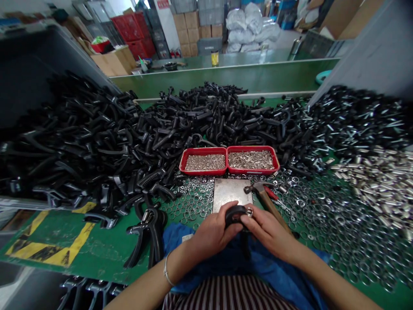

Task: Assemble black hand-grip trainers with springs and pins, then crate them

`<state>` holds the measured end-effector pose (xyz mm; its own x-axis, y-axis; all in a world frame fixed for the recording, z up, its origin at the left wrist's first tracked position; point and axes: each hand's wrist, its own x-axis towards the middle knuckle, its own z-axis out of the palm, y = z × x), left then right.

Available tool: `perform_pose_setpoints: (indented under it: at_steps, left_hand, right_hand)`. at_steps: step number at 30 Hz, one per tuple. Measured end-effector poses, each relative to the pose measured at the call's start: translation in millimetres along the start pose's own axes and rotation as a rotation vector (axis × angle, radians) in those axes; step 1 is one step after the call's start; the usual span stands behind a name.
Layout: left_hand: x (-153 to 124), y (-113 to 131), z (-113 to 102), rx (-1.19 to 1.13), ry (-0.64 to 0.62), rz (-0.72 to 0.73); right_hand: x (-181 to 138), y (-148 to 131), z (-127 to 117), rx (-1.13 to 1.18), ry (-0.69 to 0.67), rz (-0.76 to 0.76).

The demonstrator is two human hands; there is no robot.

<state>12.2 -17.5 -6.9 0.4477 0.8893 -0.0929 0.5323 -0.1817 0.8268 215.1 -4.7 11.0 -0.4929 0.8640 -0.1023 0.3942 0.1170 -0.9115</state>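
Both hands together on one black handle (235, 214) over the blue cloth (206, 245): left hand (211, 234) grips it steady, right hand (269, 230) pinches a ring (249, 211) at its top end. Hammer (266, 199) and plate (231, 193) lie just ahead (close for reach), red trays (229, 161) behind.

Even daylight, blurred warped edges

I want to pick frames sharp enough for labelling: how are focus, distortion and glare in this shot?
Head view: strong wide-angle bending, the green table edges curve; centre is sharp around both hands, left hand and right hand, on the black part; the metal sleeves at far right smear into blur; lighting is soft, with only mild glints on the rings.
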Motion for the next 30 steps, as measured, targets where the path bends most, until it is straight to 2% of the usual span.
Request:
perform_pose_setpoints:
  at_steps: [5,8,11,15,19,21,24,27,30]
  left_hand:
    - [-11,5,-6,0.241,-0.17,0.018]
    - [-17,13,-5,0.29,-0.18,0.042]
    - [-6,16,-11,0.278,-0.16,0.039]
    - [37,-5,-23,0.22,-0.128,0.027]
    - [75,-28,-27,0.385,-0.034,-0.014]
    - [87,-26,-32,0.523,-0.056,-0.045]
    - [112,-8,-48,0.681,-0.085,-0.006]
    - [155,8,-65,0.845,0.006,0.113]
    - [199,9,-67,1.0,0.005,0.232]
  right_hand:
    - [-8,0,8,0.135,-0.115,0.011]
    - [-12,-2,10,0.107,-0.121,-0.053]
    - [-6,-1,7,0.053,-0.096,-0.068]
    - [33,15,-12,-0.219,-0.027,0.028]
    - [85,37,-58,-0.58,0.164,-0.104]
    - [105,46,-81,-0.725,0.239,-0.143]
    - [127,56,-104,-0.906,0.272,-0.15]
    - [149,60,-109,-1.025,0.252,-0.126]
    - [168,62,-103,-1.062,0.206,-0.103]
